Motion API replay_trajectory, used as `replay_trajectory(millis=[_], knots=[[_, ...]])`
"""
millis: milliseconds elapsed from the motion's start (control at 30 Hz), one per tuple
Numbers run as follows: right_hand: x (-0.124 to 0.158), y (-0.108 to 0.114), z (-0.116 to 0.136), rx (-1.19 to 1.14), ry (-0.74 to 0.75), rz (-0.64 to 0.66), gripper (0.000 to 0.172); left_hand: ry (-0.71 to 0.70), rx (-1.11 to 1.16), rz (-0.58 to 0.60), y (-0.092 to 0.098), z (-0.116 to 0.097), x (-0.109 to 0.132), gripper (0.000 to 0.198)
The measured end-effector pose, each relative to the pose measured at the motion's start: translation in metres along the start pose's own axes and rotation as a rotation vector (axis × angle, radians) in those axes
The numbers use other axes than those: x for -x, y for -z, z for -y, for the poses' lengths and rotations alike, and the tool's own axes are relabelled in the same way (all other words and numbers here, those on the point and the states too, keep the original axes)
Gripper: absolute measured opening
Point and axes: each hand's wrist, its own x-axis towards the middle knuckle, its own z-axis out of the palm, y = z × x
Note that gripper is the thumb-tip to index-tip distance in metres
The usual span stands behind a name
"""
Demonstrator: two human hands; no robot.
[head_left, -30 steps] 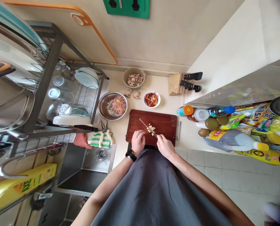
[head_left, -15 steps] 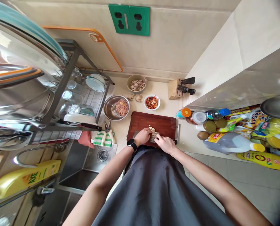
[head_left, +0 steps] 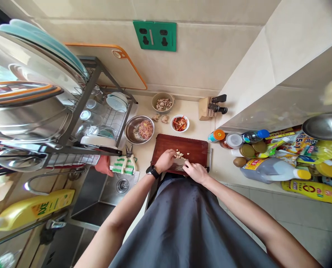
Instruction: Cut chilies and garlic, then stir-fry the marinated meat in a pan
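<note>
"Well, how far along?"
"Pale pieces (head_left: pixel 179 154) chopped on the wooden cutting board (head_left: pixel 166 143); 2 ginger knobs (head_left: pixel 164 119) uncut on the desk (head_left: pixel 195 123)."
"Fingers?"
"Left hand (head_left: pixel 164 160), right hand (head_left: pixel 196 172): fingers (head_left: pixel 186 167) curled narrow by a knife blade (head_left: pixel 179 163), grip unclear."

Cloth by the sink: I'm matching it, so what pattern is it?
The cloth has green and white stripes, best seen in the head view.

Pale chopped pieces (head_left: pixel 179 155) heaped on dark wooden board (head_left: pixel 182 143); knife blade (head_left: pixel 179 166) beside.
</note>
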Motion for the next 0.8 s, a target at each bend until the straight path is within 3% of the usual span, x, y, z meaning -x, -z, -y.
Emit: replay_trajectory(millis=[100,233,367,433,500,633,800], knots=[[0.003,-0.001,-0.001,0.01,-0.017,-0.003,0.037,0.077,-0.074,0.085,0.015,0.012,0.012,0.034],[0.006,-0.001,0.001,-0.002,-0.011,-0.012,0.037,-0.016,-0.034,0.199,0.007,0.014,0.009,0.04],[0.012,0.0,0.004,0.026,-0.003,-0.034,0.036,-0.063,0.049,0.14,-0.004,0.007,-0.007,0.05],[0.015,-0.001,0.004,0.03,-0.02,-0.04,0.035,-0.011,0.062,0.055,-0.001,0.003,-0.009,0.048],[0.017,-0.001,0.004,0.029,-0.025,-0.042,0.034,-0.006,0.059,0.043,0.004,-0.004,-0.008,0.044],[0.013,-0.002,0.005,0.006,0.027,-0.056,0.034,-0.207,0.073,0.292,0.001,-0.025,-0.007,0.037],[0.005,0.001,0.01,0.012,0.137,-0.079,0.033,-0.195,0.03,0.303,-0.017,-0.036,-0.022,0.034]])
